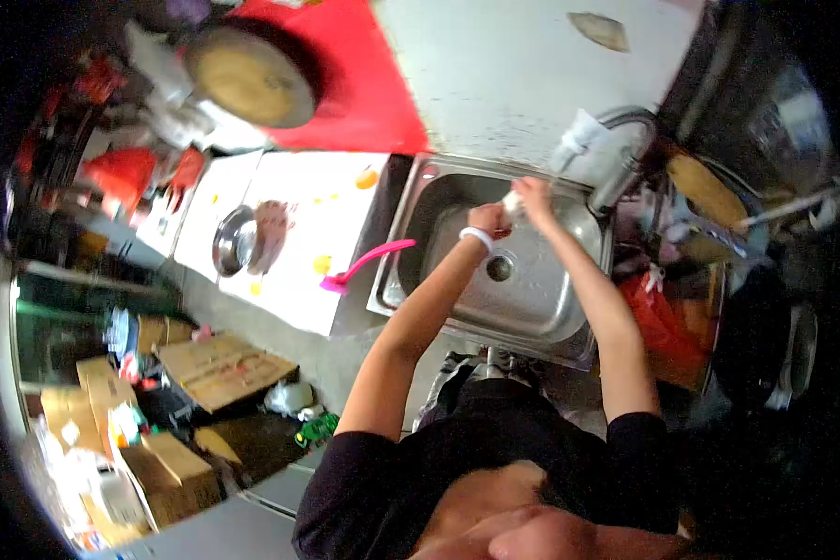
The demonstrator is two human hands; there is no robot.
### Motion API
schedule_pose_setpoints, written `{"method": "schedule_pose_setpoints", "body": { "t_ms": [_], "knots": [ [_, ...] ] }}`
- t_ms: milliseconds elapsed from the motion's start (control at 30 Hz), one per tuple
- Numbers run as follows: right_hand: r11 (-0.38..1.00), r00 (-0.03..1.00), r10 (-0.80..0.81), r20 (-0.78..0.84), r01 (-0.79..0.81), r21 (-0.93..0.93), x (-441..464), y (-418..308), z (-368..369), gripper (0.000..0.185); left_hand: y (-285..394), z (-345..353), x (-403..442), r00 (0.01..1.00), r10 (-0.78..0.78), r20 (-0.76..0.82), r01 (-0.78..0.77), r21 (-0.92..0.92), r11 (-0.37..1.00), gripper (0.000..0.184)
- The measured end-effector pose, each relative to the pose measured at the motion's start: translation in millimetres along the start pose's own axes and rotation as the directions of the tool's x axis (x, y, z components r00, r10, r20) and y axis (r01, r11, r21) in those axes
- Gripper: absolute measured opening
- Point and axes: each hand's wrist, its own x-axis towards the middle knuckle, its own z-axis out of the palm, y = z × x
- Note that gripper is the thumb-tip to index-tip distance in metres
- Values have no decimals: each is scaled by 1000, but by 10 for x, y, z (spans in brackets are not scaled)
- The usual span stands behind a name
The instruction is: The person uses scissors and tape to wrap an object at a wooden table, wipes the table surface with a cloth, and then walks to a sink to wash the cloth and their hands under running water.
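Note:
Both hands are over the steel sink (532,313), close together near its far edge. My left hand (488,220), with a white band at the wrist, is closed against a small white thing (511,202). My right hand (534,198) has its fingers round the same white thing, which is too small and blurred to name. The curved faucet (616,177) stands at the sink's right corner, with a white piece (581,133) on its spout. Below the hands lies the round drain (499,268).
Left of the sink, a white table (299,224) holds a metal bowl (236,241) and a pink brush (345,275). A large pan (252,79) rests on red cloth (373,84). Cardboard boxes (224,369) lie lower left; a red bag (658,313) is at right.

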Motion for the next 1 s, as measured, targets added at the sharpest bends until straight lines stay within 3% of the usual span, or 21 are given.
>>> {"method": "schedule_pose_setpoints", "body": {
  "t_ms": [67,100,133,167,233,267,300,400,433,467,533,600,633,700,733,767,800,867,900,933,1000],
  "knots": [
    [958,981,-165,-100,136,-253,-174,-211,211,27,-558,-100,418,970,232,77,-229,-44,972,11],
    [913,967,-242,-80,199,-355,-266,-185,281,27,-74,78,51,986,-16,164,86,-432,898,13],
    [879,979,-191,-70,139,-457,-269,-151,268,28,476,269,-359,935,-262,240,352,-729,587,14],
    [828,989,-133,-64,76,-555,-201,-76,190,28,240,338,-210,935,-208,287,355,-750,558,17],
    [800,973,-30,-230,-114,-589,-77,98,-30,28,392,527,-433,915,-31,402,317,-669,672,20],
    [906,984,47,-172,-114,-408,-72,-4,-102,29,197,517,-289,884,8,468,375,-718,586,37],
    [881,985,-13,-172,-70,-468,-89,-4,-13,29,494,588,-424,927,-60,370,351,-799,488,36],
    [832,963,-156,-219,9,-554,-229,5,72,26,709,505,-425,887,-217,408,450,-656,606,31],
    [836,959,-152,-240,-4,-549,-246,65,-46,25,682,626,-472,937,-78,340,289,-632,719,27],
    [956,993,17,-115,-50,-290,-171,393,-194,27,486,577,-447,922,135,364,2,-352,936,27],
    [914,987,5,-161,-70,-399,-135,530,-69,30,609,640,-489,931,-164,325,296,-413,861,21],
    [855,952,215,-215,-291,-430,-267,146,-104,39,487,590,-275,927,-209,312,348,-506,789,19],
    [968,965,173,-198,-203,-145,-434,-40,-126,40,436,592,-167,919,-256,300,390,-596,702,17],
    [980,926,173,-336,-197,-37,-413,130,-154,49,397,672,-113,911,-51,409,288,-543,789,24],
    [888,904,331,-271,-395,-233,-279,427,-264,34,514,685,-263,939,-107,327,229,-361,904,20],
    [839,942,220,-252,-314,-444,-264,496,-391,29,699,712,-377,963,-131,236,170,-153,973,16],
    [862,964,181,-194,-250,-440,-276,569,-441,27,741,703,-360,963,-128,238,166,-149,975,16],
    [880,981,140,-133,-185,-438,-286,663,-566,26,795,684,-333,995,-33,91,25,91,996,10],
    [926,925,369,86,-358,-122,-293,634,-658,28,757,620,-238,996,-11,89,10,15,1000,10],
    [816,801,479,359,-557,156,-277,600,-725,29,689,547,-189,996,-24,80,25,-3,1000,11],
    [781,821,420,388,-544,307,-356,388,-764,30,769,487,-263,997,-38,64,39,-17,999,12]
  ]
}}
